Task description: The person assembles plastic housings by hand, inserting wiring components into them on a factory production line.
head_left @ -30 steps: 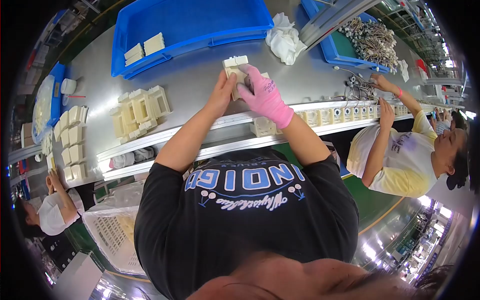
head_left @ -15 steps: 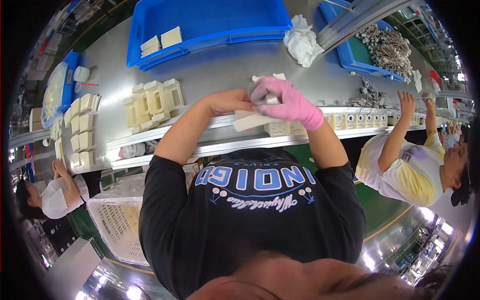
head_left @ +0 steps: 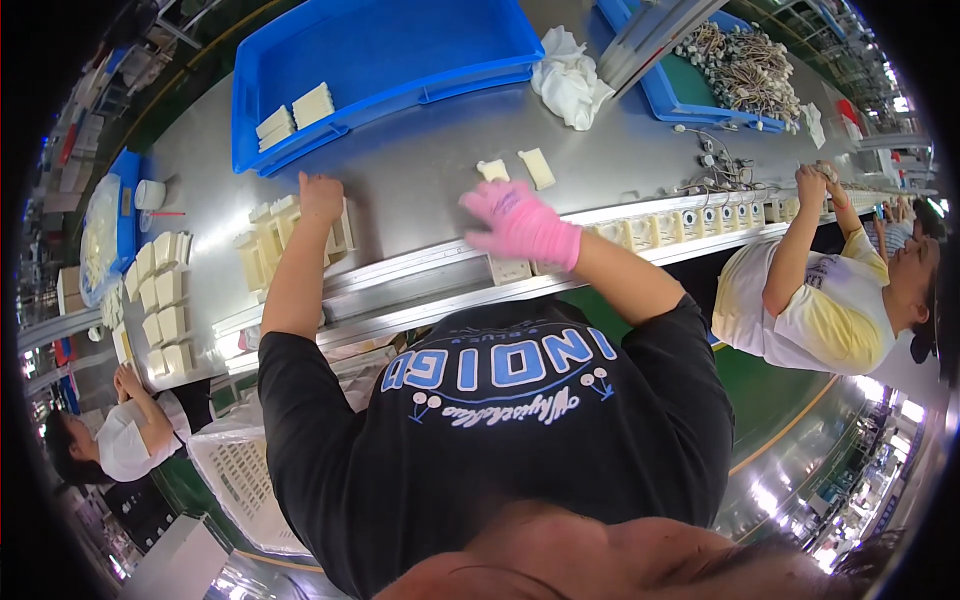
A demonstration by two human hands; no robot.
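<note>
My bare left hand (head_left: 321, 200) reaches forward over a group of cream plastic housings (head_left: 262, 250), just in front of a large blue tray. Its fingers point away and are mostly hidden, so any hold is unclear. My right hand (head_left: 520, 222), in a pink glove, hovers slightly blurred above the near table edge, fingers spread and nothing held. Just beyond it lie two small flat cream pieces (head_left: 537, 169). Below the glove, a cream housing (head_left: 510, 269) sits in the metal rail (head_left: 400, 278), at the left end of a row of similar ones.
The blue tray (head_left: 390, 101) holds a few cream parts. A crumpled white cloth (head_left: 570, 82) and a bin of wired connectors (head_left: 745, 75) lie to its right. Stacked cream parts (head_left: 160, 285) stand left. Co-workers sit at either side; a white crate (head_left: 235, 480) is by my left.
My hands have parted: the left went left and forward to the housings, the right opened. The white flat piece between them is no longer visible in either hand. The view has shifted slightly.
</note>
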